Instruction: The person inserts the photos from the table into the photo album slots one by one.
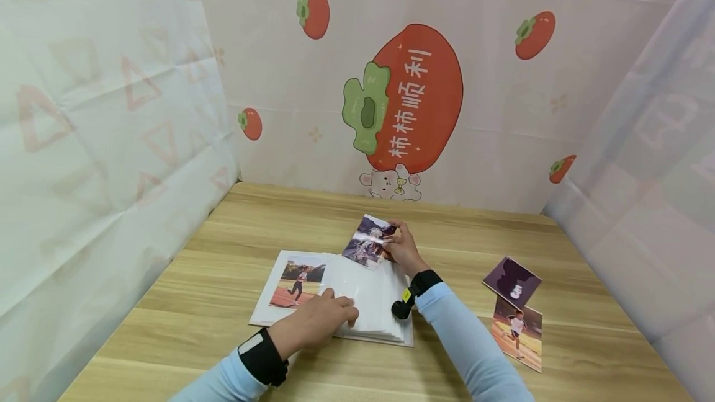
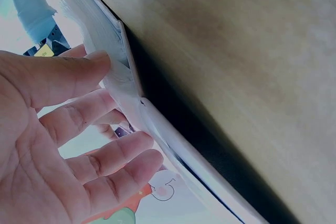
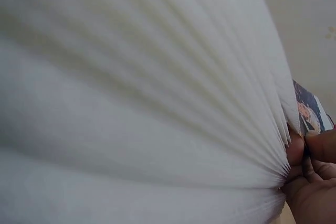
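Note:
A photo album (image 1: 365, 293) lies spread on the wooden table, with a photo of a runner (image 1: 298, 284) in its left page. At the top of its right-hand pages, my right hand (image 1: 406, 252) pinches a photo (image 1: 368, 242) of a pale figure on a dark ground, tilted, its lower end at the page's upper edge. My left hand (image 1: 321, 320) rests over the album's lower middle, fingers loosely bent with nothing gripped. The left wrist view shows that hand (image 2: 68, 124) beside the page edges. Fanned white pages (image 3: 157, 93) fill most of the right wrist view.
To the right on the table (image 1: 447, 352) lie a dark photo (image 1: 511, 279) and another runner photo (image 1: 518, 334), the first overlapping the second's corner. A printed cloth (image 1: 268, 67) hangs behind the table, with more cloth at both sides.

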Tool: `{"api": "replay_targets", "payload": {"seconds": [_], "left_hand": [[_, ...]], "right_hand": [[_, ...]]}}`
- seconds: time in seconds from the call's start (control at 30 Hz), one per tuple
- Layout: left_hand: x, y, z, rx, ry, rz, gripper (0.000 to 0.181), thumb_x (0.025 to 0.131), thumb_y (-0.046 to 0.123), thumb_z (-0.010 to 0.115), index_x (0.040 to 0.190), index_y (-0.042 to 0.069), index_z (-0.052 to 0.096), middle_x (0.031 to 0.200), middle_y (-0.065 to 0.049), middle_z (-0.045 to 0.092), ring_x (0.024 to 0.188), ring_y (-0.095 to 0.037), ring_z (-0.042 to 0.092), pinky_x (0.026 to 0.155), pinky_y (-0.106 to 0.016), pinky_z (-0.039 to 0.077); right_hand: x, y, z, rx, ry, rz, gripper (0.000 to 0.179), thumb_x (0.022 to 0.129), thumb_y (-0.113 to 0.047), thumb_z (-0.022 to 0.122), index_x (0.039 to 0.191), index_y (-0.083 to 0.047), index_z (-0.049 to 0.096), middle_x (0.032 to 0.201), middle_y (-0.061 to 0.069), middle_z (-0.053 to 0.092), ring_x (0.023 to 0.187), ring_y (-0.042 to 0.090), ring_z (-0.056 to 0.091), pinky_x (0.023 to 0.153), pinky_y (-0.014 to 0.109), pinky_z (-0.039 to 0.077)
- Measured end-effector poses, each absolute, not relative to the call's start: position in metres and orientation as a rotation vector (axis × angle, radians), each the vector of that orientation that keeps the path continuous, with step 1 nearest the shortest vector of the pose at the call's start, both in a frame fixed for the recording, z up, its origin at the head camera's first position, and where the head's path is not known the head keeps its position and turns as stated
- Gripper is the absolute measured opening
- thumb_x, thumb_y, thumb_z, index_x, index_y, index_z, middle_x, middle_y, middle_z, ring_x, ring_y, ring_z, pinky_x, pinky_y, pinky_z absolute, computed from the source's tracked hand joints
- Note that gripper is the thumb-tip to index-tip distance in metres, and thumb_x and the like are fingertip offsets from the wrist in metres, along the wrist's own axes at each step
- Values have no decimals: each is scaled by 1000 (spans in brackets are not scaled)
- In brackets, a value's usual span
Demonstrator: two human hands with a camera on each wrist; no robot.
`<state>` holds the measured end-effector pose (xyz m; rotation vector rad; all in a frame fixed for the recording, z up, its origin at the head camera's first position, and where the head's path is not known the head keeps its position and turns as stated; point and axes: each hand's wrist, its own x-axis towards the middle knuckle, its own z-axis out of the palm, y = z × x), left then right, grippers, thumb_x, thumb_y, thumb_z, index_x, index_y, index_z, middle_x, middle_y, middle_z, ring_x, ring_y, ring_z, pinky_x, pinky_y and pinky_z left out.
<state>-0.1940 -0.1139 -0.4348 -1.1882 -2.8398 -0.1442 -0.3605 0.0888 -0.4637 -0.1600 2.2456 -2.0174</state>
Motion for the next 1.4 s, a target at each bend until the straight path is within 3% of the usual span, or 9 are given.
{"api": "replay_targets", "payload": {"seconds": [0.17,0.6,0.77,1.0,1.2,1.4], "left_hand": [[-195,-113,-435,-1187,-2844,-137,28,78,-3,65,90,22,62,93,7,58,70,-17,44,54,-24,36],[-197,-112,-437,-1201,-2840,-131,27,80,-2,65,91,23,62,92,9,58,70,-15,43,56,-23,36],[-197,-112,-437,-1204,-2828,-124,28,79,-2,65,90,23,62,92,9,58,69,-15,43,56,-23,36],[-197,-114,-437,-1221,-2807,-144,29,77,-4,66,90,22,62,93,7,59,68,-15,42,54,-23,34],[-197,-114,-436,-1224,-2811,-132,30,77,-4,66,90,22,62,94,7,59,69,-15,43,54,-23,35],[-196,-114,-436,-1216,-2828,-129,29,79,-4,64,91,22,62,96,6,58,70,-16,43,56,-24,36]], "right_hand": [[-361,88,-464,-212,2247,-1966,59,88,14,48,140,-10,32,82,13,55,62,19,46,56,30,37],[-363,93,-465,-374,2202,-1870,57,90,12,43,141,-7,30,72,7,45,60,18,41,56,30,33],[-361,95,-464,-471,2195,-1794,53,90,11,42,140,-5,33,86,12,53,68,19,50,60,31,37],[-362,96,-466,-576,2200,-1719,48,87,14,42,132,-2,41,99,17,53,86,22,56,73,33,44],[-363,97,-469,-639,2190,-1685,45,87,13,41,130,-2,42,112,20,49,89,23,56,72,34,43],[-362,98,-467,-672,2176,-1671,41,90,9,44,130,1,42,118,19,44,81,20,50,72,32,41]]}}
